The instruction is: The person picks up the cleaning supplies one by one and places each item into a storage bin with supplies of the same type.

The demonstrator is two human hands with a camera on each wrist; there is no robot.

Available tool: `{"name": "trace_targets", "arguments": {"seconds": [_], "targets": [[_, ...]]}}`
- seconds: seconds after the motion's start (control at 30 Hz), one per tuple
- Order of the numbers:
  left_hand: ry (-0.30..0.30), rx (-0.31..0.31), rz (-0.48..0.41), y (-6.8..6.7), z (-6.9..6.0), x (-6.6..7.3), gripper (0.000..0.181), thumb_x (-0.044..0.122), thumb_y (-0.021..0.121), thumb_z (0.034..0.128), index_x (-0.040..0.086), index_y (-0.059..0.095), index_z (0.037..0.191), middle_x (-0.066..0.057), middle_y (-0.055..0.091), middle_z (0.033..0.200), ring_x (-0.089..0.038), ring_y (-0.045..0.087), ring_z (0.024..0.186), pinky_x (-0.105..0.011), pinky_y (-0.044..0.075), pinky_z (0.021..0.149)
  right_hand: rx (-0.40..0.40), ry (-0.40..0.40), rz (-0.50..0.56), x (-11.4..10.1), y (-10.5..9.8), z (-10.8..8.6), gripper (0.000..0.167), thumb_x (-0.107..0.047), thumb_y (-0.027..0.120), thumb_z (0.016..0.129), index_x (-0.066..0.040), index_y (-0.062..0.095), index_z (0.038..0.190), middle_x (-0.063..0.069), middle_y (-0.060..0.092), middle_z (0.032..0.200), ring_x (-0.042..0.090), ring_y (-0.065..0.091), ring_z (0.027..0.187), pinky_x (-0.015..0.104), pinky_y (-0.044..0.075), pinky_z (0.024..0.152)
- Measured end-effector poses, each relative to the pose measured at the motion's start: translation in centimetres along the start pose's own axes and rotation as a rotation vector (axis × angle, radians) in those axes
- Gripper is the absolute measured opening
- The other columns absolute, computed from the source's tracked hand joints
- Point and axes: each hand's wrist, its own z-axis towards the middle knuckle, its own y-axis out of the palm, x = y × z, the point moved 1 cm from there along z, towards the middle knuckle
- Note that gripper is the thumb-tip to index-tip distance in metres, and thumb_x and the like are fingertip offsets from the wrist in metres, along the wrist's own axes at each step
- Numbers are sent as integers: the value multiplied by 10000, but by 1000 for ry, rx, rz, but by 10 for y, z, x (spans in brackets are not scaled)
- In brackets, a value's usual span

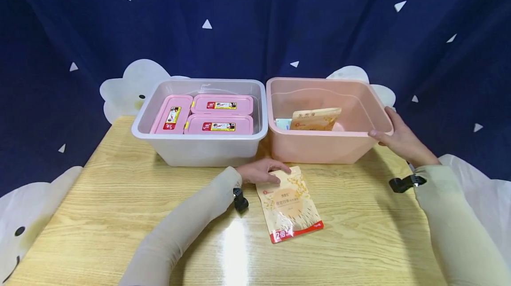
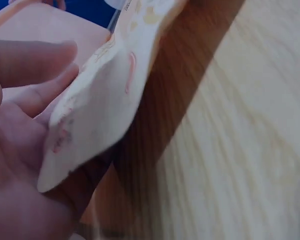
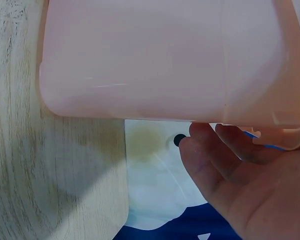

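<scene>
My left hand (image 1: 261, 171) holds a beige foil pouch (image 1: 293, 206) by its upper left edge, the thumb over the printed face. In the left wrist view the pouch (image 2: 97, 100) tilts up between thumb and fingers, with some fingers hidden behind it. The pouch has a red band along its lower end. My right hand (image 1: 407, 139) grips the right rim of a pink plastic bin (image 1: 315, 147), thumb at the front corner. In the right wrist view the fingers of that hand (image 3: 240, 175) lie along the bin's side (image 3: 140, 60).
A similar pouch (image 1: 315, 119) leans inside the pink bin beside a pale blue-green packet (image 1: 283, 123). Left of it stands a white bin (image 1: 199, 148) with three pink lidded boxes (image 1: 221, 105). Both bins stand at the back of the wooden table (image 1: 100, 206), before a dark blue curtain (image 1: 247, 20).
</scene>
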Motion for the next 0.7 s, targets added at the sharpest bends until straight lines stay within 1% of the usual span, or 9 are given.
{"name": "trace_targets", "arguments": {"seconds": [0.07, 0.13, 0.2, 0.3, 0.43, 0.53, 0.7], "targets": [[4, 4, -34, 1, -1, 3, 484, -16, 635, 886, 98, 592, 1355, -76, 545, 1474, -240, 441, 1419, -375, 325, 1212, 3, -2, -4, 0, 0, 0, 876, -327, 629, 949, -158, 68, 1600, 277, 340, 1501, 148, 481, 1113, 171, 501, 693], [16, 6, -52, 2, -1, 6, 488, -38, 626, 883, 105, 597, 1349, -63, 544, 1478, -243, 411, 1449, -383, 299, 1228, 2, 0, -5, 1, 0, -1, 863, -330, 629, 949, -166, 85, 1598, 260, 356, 1489, 24, 458, 1048, 185, 510, 701], [37, 3, -65, 2, -2, 12, 488, -51, 620, 885, 108, 599, 1346, -52, 548, 1476, -241, 388, 1466, -384, 282, 1238, 2, 0, -8, 1, -1, -2, 855, -328, 629, 950, -166, 92, 1596, 252, 363, 1482, -48, 430, 1009, 197, 515, 701], [72, 0, -52, 2, -5, 23, 496, -57, 624, 888, 118, 596, 1350, -37, 558, 1467, -233, 400, 1461, -377, 297, 1230, 3, -8, -8, 1, -1, -3, 843, -313, 627, 951, -160, 102, 1593, 249, 372, 1471, -50, 430, 1008, 205, 518, 702], [114, -2, -22, 1, -9, 40, 506, -52, 624, 891, 132, 590, 1360, -25, 564, 1461, -241, 415, 1451, -367, 319, 1219, -3, -1, -5, -1, -1, -2, 856, -328, 628, 950, -174, 89, 1597, 251, 361, 1487, 18, 441, 1049, 193, 507, 707], [125, -8, 12, 0, -12, 52, 502, -37, 621, 898, 143, 589, 1365, -12, 572, 1454, -237, 428, 1443, -348, 327, 1214, -9, 16, -9, -1, -1, -2, 870, -349, 626, 950, -192, 70, 1600, 250, 348, 1502, 54, 441, 1070, 187, 504, 713], [127, -14, 86, -4, -13, 72, 493, -22, 617, 908, 152, 589, 1369, 2, 574, 1453, -207, 443, 1433, -299, 342, 1198, -6, 12, -6, -1, -1, -3, 866, -354, 625, 951, -193, 73, 1599, 249, 349, 1498, 28, 438, 1056, 184, 506, 712]]}}
